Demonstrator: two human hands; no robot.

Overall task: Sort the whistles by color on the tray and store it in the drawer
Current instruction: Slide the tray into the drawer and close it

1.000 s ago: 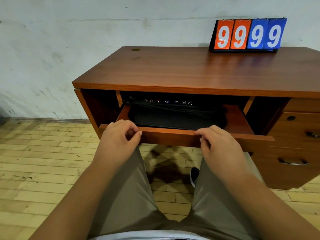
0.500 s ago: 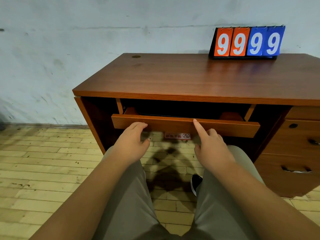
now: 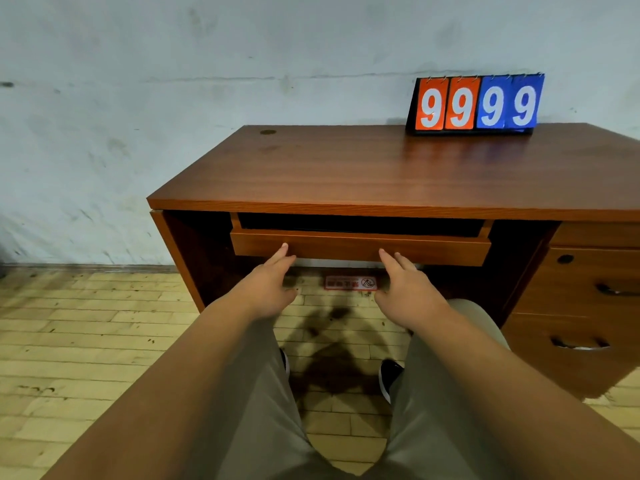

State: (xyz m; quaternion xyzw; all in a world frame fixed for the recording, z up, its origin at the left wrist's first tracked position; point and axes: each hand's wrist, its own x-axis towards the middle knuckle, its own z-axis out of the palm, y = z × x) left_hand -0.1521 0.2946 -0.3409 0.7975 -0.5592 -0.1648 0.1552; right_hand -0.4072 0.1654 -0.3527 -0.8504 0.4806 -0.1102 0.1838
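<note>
Drawer (image 3: 360, 249): under the surface (image 3: 346, 168), at 12 o'clock from the person, pushed almost fully in. Its wooden front stands a little forward of the frame, with a dark slot above it.
Tray and whistles: out of sight; the slot is too dark to show what lies in the drawer.
Left hand (image 3: 266, 289): palm down, at 11 o'clock. Its fingers (image 3: 282, 252) are straight and held close together, the tips against the left part of the drawer front, gripping nothing.
Right hand (image 3: 407, 292): palm down, at 1 o'clock. Its fingers (image 3: 386, 258) are straight and slightly spread, the tips at the lower edge of the drawer front, gripping nothing.
Scoreboard (image 3: 476, 103): upright at the back of the surface at 1 o'clock, against the wall (image 3: 173, 98); two orange and two blue cards, each a 9.
Side drawers (image 3: 585, 292): stacked at 3 o'clock, with dark handles.
Floor (image 3: 86, 341): pale wooden planks; a small red and white sticker (image 3: 350, 283) lies between the hands, below the drawer.
Legs: khaki trousers (image 3: 263, 410), dark shoes (image 3: 389, 375) at 6 o'clock.
</note>
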